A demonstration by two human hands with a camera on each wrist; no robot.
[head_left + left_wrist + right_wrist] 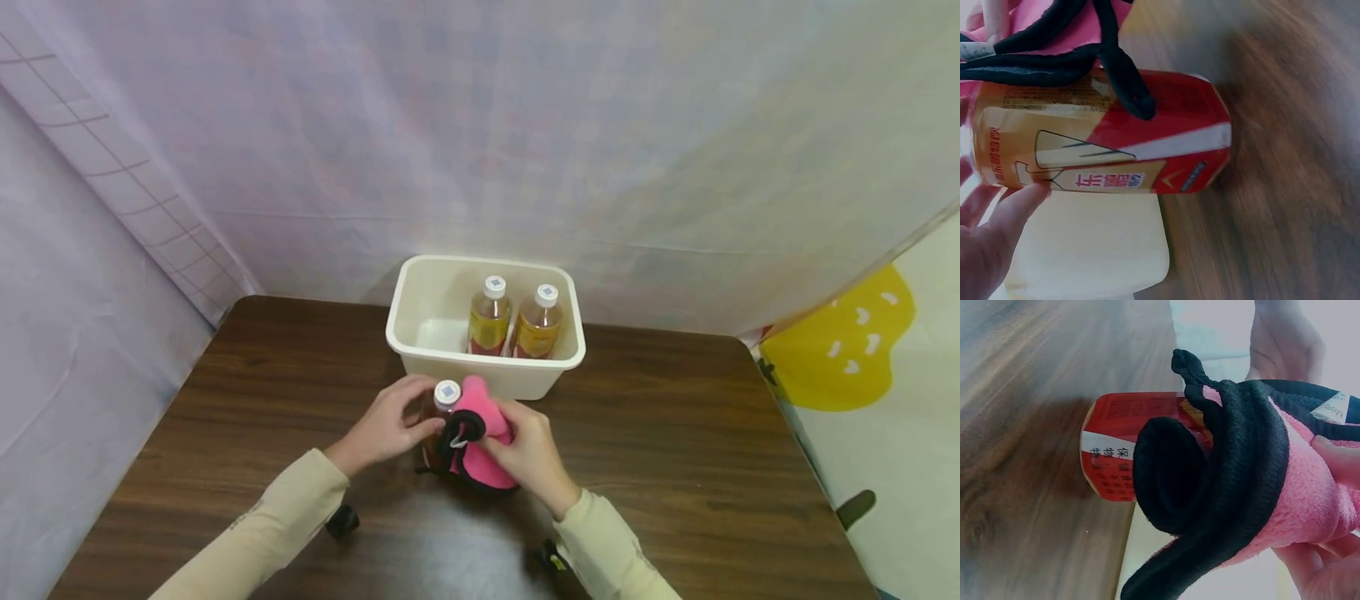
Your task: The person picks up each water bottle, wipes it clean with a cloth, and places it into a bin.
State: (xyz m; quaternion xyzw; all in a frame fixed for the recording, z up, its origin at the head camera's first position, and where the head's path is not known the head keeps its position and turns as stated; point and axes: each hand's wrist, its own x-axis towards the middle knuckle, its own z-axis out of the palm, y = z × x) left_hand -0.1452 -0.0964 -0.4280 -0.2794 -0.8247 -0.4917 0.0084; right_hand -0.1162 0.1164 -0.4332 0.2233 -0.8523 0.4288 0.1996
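Note:
A drink bottle (447,393) with a white cap and a red and yellow label stands upright in front of the white bin. My left hand (390,421) grips it near the top, the thumb lying on the label (1104,150) in the left wrist view. In my right hand (532,450) is a pink cloth (486,462) with black edging, bunched and folded. The cloth presses close along the bottle's right side and hides part of it. A black loop (1132,87) of the edging hangs across the label; the right wrist view shows the rolled black edge (1169,475) beside the bottle's red base.
The white bin (420,354) stands at the back of the brown wooden table (300,367). Two similar capped bottles, one left (489,321) and one right (537,325), stand in its right half. A pale curtain (480,150) hangs behind the table.

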